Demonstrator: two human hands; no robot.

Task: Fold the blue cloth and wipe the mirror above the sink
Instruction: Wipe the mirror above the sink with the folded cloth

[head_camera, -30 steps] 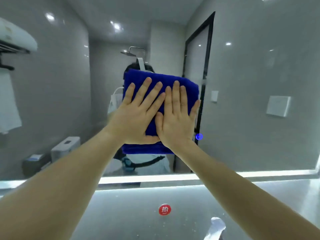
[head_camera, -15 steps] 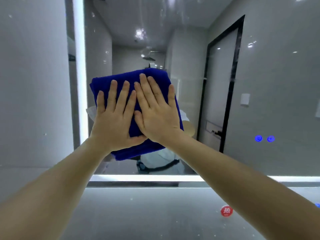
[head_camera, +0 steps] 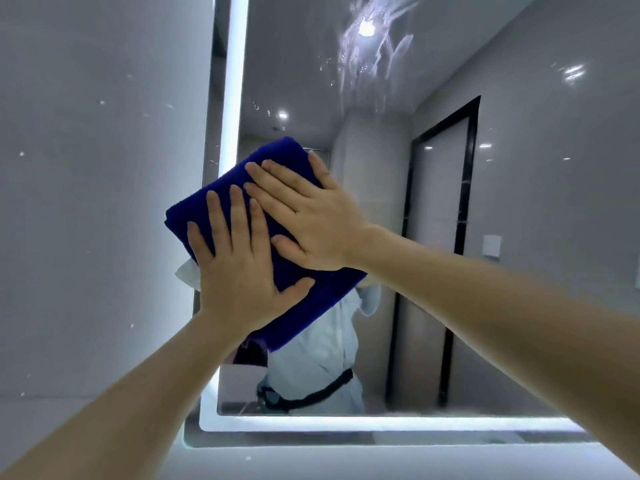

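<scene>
Hands pressing a folded blue cloth (head_camera: 301, 296) flat against the mirror (head_camera: 433, 237).

Cloth is a thick, plush terry pad, deep blue, folded to a rough rectangle and tilted so one corner points up; it lies near the mirror's left edge, beside the glowing vertical light strip (head_camera: 235, 81). The left hand (head_camera: 239, 271) is flat on its lower part, fingers spread and pointing up, thumb out to the right. The right hand (head_camera: 311, 220) is flat on the upper part, fingers stretched up-left, its thumb just above the left hand's knuckles. Neither hand grips; both palms push the pad onto the smooth, glossy glass. Smeared streaks (head_camera: 374, 46) mark the glass higher up.
</scene>
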